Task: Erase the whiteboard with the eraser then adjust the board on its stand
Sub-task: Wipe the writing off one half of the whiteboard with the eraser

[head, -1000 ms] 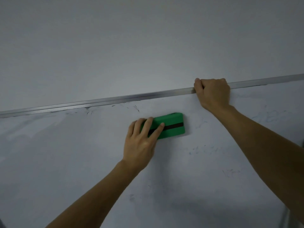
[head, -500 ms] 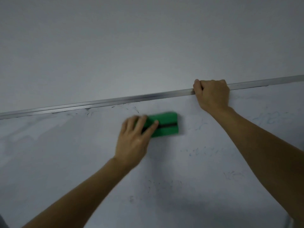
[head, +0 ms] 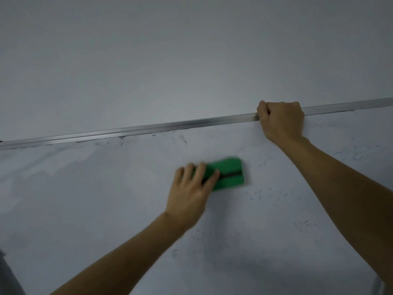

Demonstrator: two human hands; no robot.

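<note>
At the far left the whiteboard (head: 85,209) shows a paler, smeared patch under its top rail (head: 148,128), which slopes up to the right across the view with the bare wall (head: 191,60) above it. Dark scratchy marks (head: 184,139) sit just below the rail. Near the middle, the left hand (head: 189,192) lies on the board with its fingers slightly apart and laid straight over the left end of the green eraser (head: 230,173), pressing it flat against the surface; the thumb is hidden, and both hand and eraser are blurred. The eraser sits below the rail, between the two hands. Right of it are faint blue scribbles (head: 274,194), with more lower down (head: 306,225). Further right, the right hand (head: 280,122) is curled tightly round the rail, steadying the board. The wiping looks part done. Since only fingers press on one end, the eraser could tip or slide out from under them during a fast stroke and drop. A hard push could also rock the board on its stand if the right hand loosens. Light strokes may only smear the ink, as at the left. Count: one whiteboard, one rail, one eraser, two hands, and several scattered patches of marks, too faint to number exactly.
</note>
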